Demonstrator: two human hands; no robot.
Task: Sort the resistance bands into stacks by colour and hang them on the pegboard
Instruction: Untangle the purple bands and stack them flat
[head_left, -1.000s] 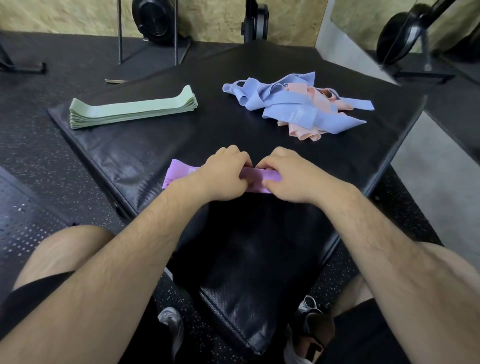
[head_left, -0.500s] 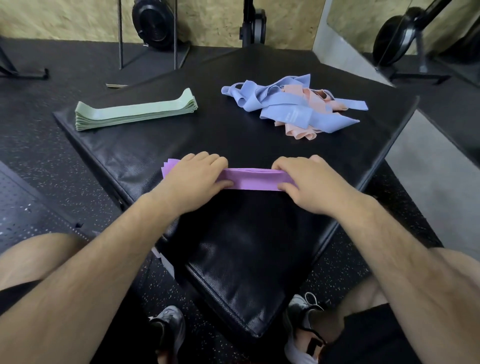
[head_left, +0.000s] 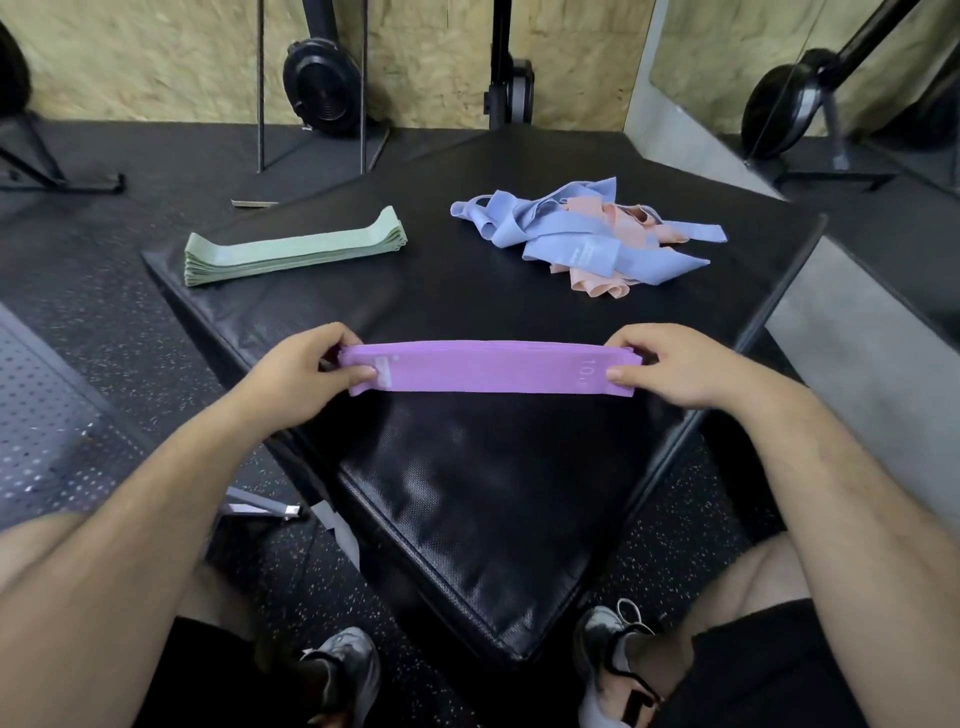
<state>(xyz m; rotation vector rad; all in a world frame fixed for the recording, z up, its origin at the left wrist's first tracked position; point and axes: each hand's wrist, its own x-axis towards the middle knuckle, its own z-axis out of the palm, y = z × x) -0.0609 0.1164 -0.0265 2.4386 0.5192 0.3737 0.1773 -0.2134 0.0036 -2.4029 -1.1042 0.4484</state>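
Sorting looks about half done, and nothing is hung yet. A neat green stack (head_left: 291, 249) lies by the left corner of the black pad (head_left: 467, 493). A purple stack (head_left: 488, 366) is held level across the pad's middle, on the side towards the near corner. The left hand (head_left: 296, 379) pinches its left end and the right hand (head_left: 685, 366) its right end, each grip closed with the thumb on the near face and the fingers over the far edge. Whether the stack's lower edge touches the pad I cannot tell. The purple bands seem squared up and ready to set down as a finished pile. Towards the right corner, blue bands (head_left: 571, 244) and pink bands (head_left: 597, 283) are tangled in one loose heap, so two colours are left to separate and stack. A perforated panel (head_left: 41, 415) shows at the left of the view. Whether it is the pegboard I cannot tell, and no band hangs on it.
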